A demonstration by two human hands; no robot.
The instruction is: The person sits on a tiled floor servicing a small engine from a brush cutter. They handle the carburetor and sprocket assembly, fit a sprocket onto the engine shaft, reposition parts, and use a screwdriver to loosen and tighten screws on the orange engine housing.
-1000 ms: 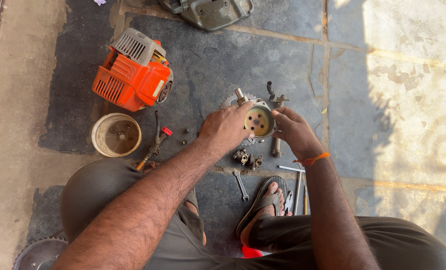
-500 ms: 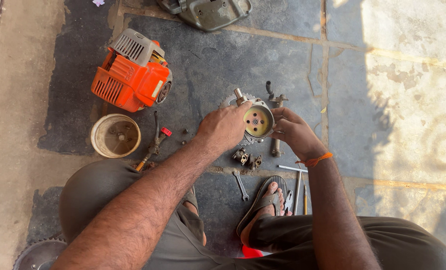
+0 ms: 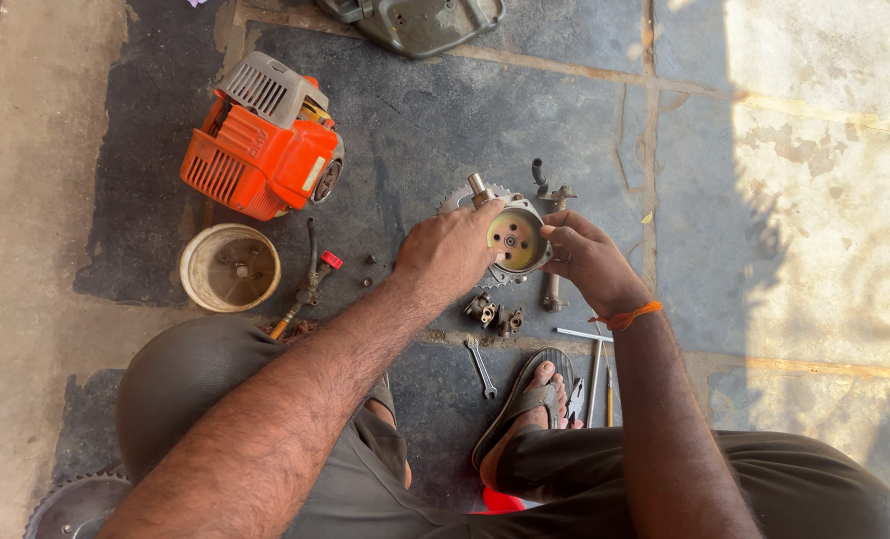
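Both my hands hold a round metal housing [image 3: 516, 239] with a yellowish inner face, a little above the stone floor. My left hand [image 3: 451, 256] grips its left side and my right hand [image 3: 585, 258] cups its right side. A short shaft [image 3: 480, 187] sticks out at the housing's upper left. A toothed metal disc [image 3: 457, 200] shows behind it, mostly hidden. Small dark metal parts [image 3: 494, 314] lie on the floor just below my hands.
An orange and grey small engine [image 3: 262, 140] lies upper left. A round cream tub [image 3: 230, 268] with small parts sits below it. A spanner [image 3: 481, 367], several thin tools [image 3: 595, 371] and my sandalled foot [image 3: 531, 400] are near me. A grey cover [image 3: 421, 22] lies at the top.
None of the parts has shifted on the floor. My hands stay on the round housing, with only a slight change of grip.
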